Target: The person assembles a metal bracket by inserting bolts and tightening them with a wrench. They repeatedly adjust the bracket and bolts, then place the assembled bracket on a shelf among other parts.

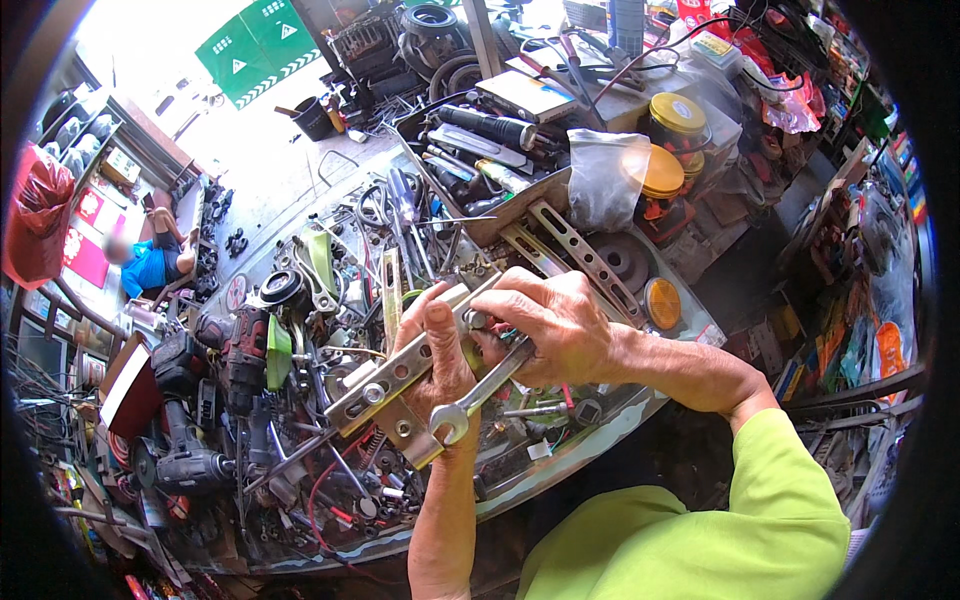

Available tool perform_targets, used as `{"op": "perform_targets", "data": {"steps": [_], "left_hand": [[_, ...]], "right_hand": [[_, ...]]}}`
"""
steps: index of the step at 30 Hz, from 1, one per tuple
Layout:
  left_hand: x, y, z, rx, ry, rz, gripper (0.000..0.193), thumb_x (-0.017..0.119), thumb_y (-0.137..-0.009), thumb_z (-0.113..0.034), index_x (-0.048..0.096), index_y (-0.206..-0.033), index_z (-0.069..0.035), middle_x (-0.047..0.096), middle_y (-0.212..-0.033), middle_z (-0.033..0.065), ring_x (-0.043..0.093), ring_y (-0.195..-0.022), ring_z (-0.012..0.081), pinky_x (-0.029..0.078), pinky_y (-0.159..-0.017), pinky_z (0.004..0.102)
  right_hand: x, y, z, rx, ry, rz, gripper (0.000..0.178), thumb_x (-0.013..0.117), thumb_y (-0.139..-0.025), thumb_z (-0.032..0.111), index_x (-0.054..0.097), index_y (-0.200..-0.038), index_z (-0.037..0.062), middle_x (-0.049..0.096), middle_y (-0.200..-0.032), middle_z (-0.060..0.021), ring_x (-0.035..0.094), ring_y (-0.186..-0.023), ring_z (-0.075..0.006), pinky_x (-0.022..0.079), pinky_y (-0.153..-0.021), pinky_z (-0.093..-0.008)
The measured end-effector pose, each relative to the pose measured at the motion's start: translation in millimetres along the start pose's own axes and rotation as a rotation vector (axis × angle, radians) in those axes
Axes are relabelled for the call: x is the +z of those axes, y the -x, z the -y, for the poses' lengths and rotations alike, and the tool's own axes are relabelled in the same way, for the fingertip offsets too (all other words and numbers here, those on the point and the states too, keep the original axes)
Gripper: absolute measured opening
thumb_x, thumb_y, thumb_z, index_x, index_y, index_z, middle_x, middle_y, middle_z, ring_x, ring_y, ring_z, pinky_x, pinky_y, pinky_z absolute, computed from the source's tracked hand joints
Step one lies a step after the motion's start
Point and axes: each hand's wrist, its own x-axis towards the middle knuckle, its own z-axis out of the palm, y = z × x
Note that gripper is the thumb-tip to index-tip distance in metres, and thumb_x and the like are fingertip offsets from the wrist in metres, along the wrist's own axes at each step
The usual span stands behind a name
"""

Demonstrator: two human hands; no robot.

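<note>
My left hand (447,372) grips a slotted metal bracket (384,388) from beneath, its thumb pointing up along the side. The bracket has round and long holes, and a flat plate (405,428) with a bolt sits at its lower end. My right hand (562,326) is closed around a wrench (488,388), whose open jaw points down to the left. The right fingertips are also at a bolt head near the bracket's upper end. Part of the wrench's handle is hidden inside the right hand.
Tools and parts cover the bench around my hands. Cordless drills (244,362) lie at the left; a tool-filled box (512,215) stands beyond. Another slotted bar (585,262), a clear bag (606,180) and yellow-lidded jars (678,112) are at the right. A person in blue (152,265) sits far left.
</note>
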Motion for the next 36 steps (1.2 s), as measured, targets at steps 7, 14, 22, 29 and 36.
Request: {"op": "perform_targets", "data": {"steps": [7,14,22,29,36], "left_hand": [[2,5,-20,-0.202,0.141,0.095,0.041,0.062,-0.094,-0.039,0.068,-0.105,-0.001,0.068,-0.090,0.0086,0.061,-0.081,0.0128,0.049,-0.075,0.0279],[0,-1,4,0.039,-0.003,0.023,0.040,0.060,-0.095,-0.037,0.064,-0.110,0.000,0.067,-0.084,0.0081,0.062,-0.065,0.0112,0.049,-0.060,0.0258],[0,0,0,-0.015,-0.029,-0.006,0.040,0.060,-0.095,-0.038,0.068,-0.103,0.000,0.068,-0.090,0.0076,0.060,-0.082,0.0123,0.049,-0.074,0.0284],[1,3,-7,-0.147,0.089,0.032,0.038,0.060,-0.096,-0.037,0.068,-0.106,-0.001,0.067,-0.086,0.0067,0.059,-0.074,0.0087,0.047,-0.064,0.0234],[1,0,-1,-0.034,0.031,-0.003,0.035,0.060,-0.096,-0.034,0.069,-0.102,-0.001,0.069,-0.094,0.0081,0.060,-0.088,0.0143,0.048,-0.082,0.0310]], "right_hand": [[-5,0,-1,0.055,0.051,0.061,0.036,0.073,-0.074,0.021,0.059,-0.103,0.0048,0.060,-0.085,-0.0098,0.061,-0.055,-0.0266,0.047,-0.044,-0.0366],[-2,-1,1,-0.004,0.008,0.020,0.048,0.075,-0.067,0.016,0.058,-0.111,0.0045,0.062,-0.091,-0.0105,0.063,-0.057,-0.0269,0.048,-0.045,-0.0370],[-4,0,0,0.049,0.027,0.104,0.043,0.080,-0.072,0.017,0.061,-0.109,0.0029,0.064,-0.091,-0.0146,0.067,-0.065,-0.0267,0.054,-0.052,-0.0336],[-1,-2,5,0.077,0.017,0.026,0.041,0.079,-0.072,0.018,0.060,-0.106,0.0031,0.062,-0.089,-0.0126,0.065,-0.063,-0.0260,0.052,-0.050,-0.0344],[-3,2,0,0.042,0.006,0.125,0.051,0.080,-0.069,0.015,0.058,-0.114,0.0019,0.064,-0.096,-0.0154,0.068,-0.073,-0.0277,0.056,-0.057,-0.0353]]}}
